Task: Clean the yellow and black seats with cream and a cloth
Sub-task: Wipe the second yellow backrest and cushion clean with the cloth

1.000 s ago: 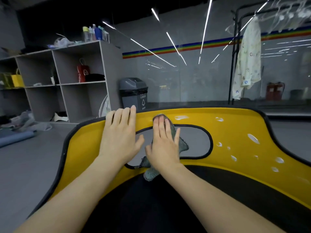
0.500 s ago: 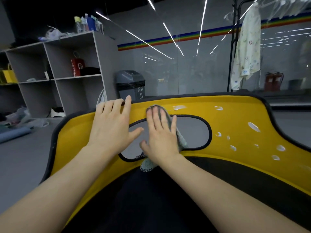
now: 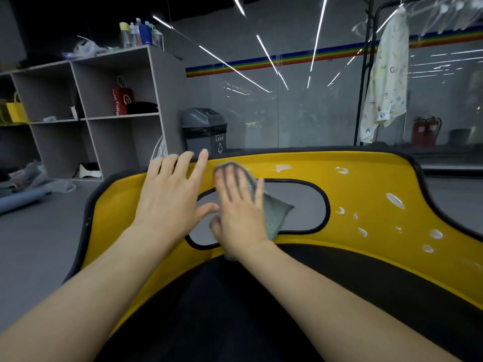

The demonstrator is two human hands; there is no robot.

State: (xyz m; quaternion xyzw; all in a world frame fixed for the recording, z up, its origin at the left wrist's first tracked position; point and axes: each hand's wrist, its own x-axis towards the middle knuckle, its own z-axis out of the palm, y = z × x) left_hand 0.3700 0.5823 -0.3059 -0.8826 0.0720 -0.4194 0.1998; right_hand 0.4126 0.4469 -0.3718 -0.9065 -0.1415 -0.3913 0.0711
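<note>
Head view: mid-wipe. The left hand, fingers straight, braces the yellow-and-black moulded seat; the right hand presses a grey-green cloth flat. Next, likely sweep toward white cream blobs.

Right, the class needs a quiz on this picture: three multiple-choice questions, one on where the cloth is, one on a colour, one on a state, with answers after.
1. The cloth lies:
A. gripped in the left hand
B. under the right hand, on the yellow seat
C. apart from both hands

2. The bin is:
A. red
B. yellow
C. grey

3. The cream dabs on the seat's right side are:
A. unspread blobs
B. wiped away
C. covered by the cloth

Answers: 1 B, the right hand presses it flat while the left hand lies bare; 2 C, lid and body are grey; 3 A, white blobs dot the yellow.
</note>
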